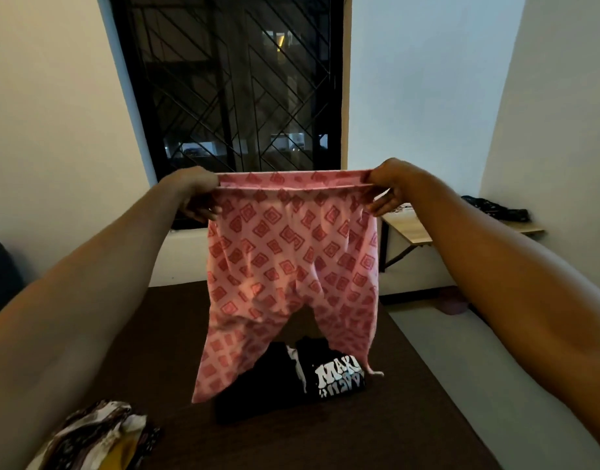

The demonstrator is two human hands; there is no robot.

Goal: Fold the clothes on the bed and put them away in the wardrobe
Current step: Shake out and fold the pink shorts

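Head view. Nearest the lens, at bottom left: a heap of patterned clothes [95, 435] (brown, white, some yellow) on the bed [376, 432], which has a dark brown cover. Both bare forearms reach forward and up.

Left hand [198, 193]: fingers clenched on the left end of the waistband of the pink trousers [291, 262]. Right hand [388, 186]: fingers pinched on the right end. Waistband pulled taut and level between them, in front of the barred window [230, 79].

Trousers hang free above the bed, red square print, legs spread apart; left leg tip falls near the bed, right leg tip ends just over a black shirt [291, 385].

Black shirt lies mid-bed with white lettering (partly readable: "MAK").

Far right: a worktop [413, 228] against the wall, a dark item [495, 208] on it. Wardrobe not seen.
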